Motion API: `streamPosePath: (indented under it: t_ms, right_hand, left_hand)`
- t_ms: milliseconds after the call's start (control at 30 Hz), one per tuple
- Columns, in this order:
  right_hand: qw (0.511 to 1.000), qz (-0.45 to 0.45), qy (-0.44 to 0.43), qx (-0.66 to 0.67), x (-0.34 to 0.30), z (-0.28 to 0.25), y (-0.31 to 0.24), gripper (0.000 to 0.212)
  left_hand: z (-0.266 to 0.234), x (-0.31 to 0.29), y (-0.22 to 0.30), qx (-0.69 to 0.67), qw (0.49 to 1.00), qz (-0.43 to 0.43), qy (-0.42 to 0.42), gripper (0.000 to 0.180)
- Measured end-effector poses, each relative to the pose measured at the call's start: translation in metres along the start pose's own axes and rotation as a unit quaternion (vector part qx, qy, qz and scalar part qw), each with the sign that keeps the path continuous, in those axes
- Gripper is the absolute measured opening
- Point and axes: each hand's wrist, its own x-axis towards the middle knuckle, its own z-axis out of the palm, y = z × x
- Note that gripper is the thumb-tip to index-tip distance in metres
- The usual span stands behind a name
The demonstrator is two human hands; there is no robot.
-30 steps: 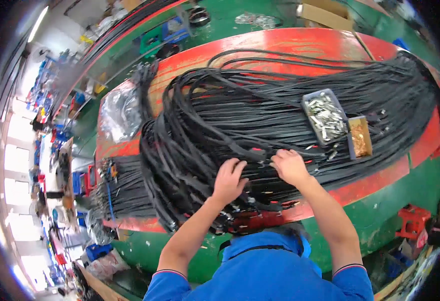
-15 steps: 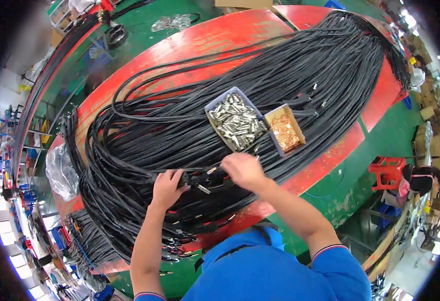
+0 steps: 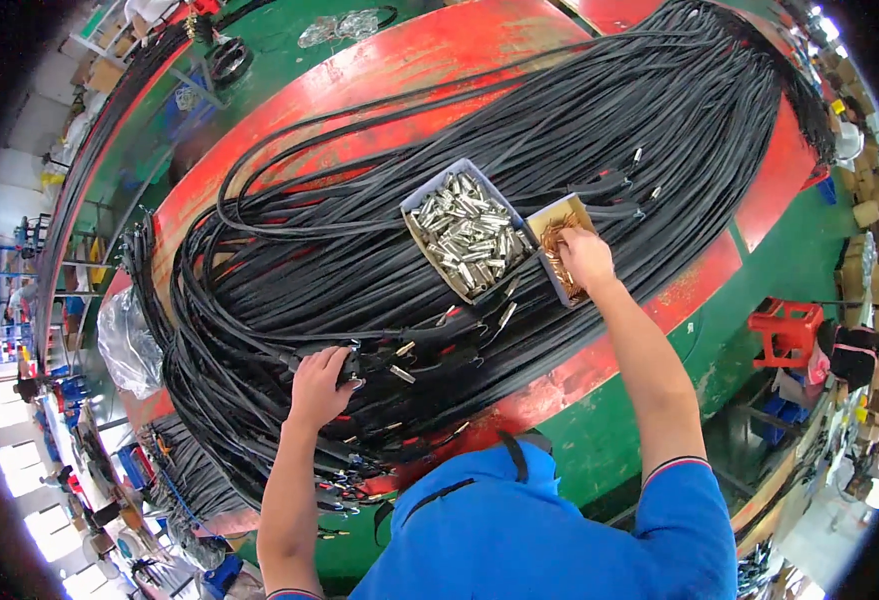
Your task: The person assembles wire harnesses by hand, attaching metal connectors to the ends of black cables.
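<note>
Cables [image 3: 359, 270] blanket the scuffed red table [image 3: 409, 70], green floor [image 3: 809, 255] on both sides

Left grip [image 3: 319, 390] close in, right grip [image 3: 589, 262] far out.
The left grip shows its back, and its fingers [image 3: 331, 359] bend over to the right, with the thumb just below them. The left forearm [image 3: 290, 485] comes almost straight up from under that grip. The right grip is well apart from the left one, farther out and to the right. Its fingers point left and dip down, so their tips are hard to see. The right forearm [image 3: 649, 355] slants down from that grip to a bent elbow, below and to the right.
</note>
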Motion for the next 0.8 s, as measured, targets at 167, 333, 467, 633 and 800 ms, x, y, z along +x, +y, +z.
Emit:
streamPosePath:
  t_ms: [167,333,467,633,800]
  right_hand:
    - [0.991,0.033,-0.095,-0.089,0.02,0.007,-0.015,0.012]
    - [0.984,0.081,-0.121,-0.102,0.031,0.007,-0.023,0.019]
    - [0.989,0.1,-0.085,-0.069,0.027,0.009,-0.023,0.027]
    - [0.985,0.139,0.055,0.088,0.002,0.002,-0.022,0.021]
    - [0.802,0.267,-0.007,0.535,-0.038,-0.023,-0.094,0.016]
  left_hand:
    - [-0.005,-0.001,-0.002,0.0,1.0,0.003,-0.025,0.063]
    - [-0.01,0.008,0.002,-0.009,0.999,0.04,-0.034,0.067]
    - [-0.014,0.011,0.002,-0.003,0.997,0.044,-0.06,0.063]
    - [-0.01,0.012,-0.001,-0.028,0.997,0.052,-0.049,0.05]
    - [-0.002,0.007,-0.011,-0.037,0.995,0.09,-0.037,0.04]
